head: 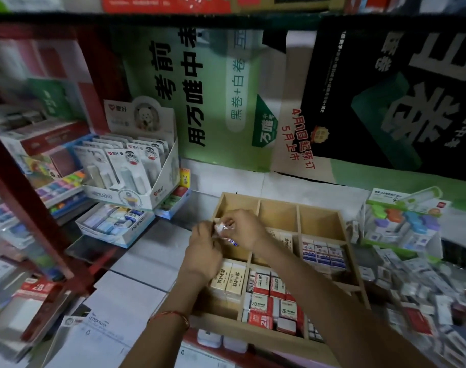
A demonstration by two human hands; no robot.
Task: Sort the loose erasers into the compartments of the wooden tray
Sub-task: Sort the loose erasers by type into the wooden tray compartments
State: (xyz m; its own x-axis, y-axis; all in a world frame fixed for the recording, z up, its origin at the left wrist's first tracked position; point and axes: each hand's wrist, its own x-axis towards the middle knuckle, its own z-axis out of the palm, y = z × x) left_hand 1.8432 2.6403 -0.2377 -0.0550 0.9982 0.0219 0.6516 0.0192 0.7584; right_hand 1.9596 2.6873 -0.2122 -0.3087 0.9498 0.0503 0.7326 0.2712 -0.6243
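- White eraser, small, with blue and red print, is pinched between the fingertips of both hands; it is blurred, so whether it is one piece or more cannot be told
- It is held over the left side of the wooden tray, about where the back-left and middle-left compartments meet
- Left hand is curled, fingers closed on the eraser's left end; right hand is curled on its right end, the two hands close together
- Red bracelet is worn on the left wrist
- Back row: bare wooden floor is seen in the middle and right compartments; the left one is partly hidden by the hands
- Middle row, right: blue-and-red sleeved erasers are stood side by side
- Front row: cream erasers are packed at the left, red 2B erasers just beside them in the centre
- Loose erasers are heaped on the counter right of the tray
- Display box of blister packs is set well left of the tray, with an open box of erasers below it
- Green poster and black poster are propped behind the tray
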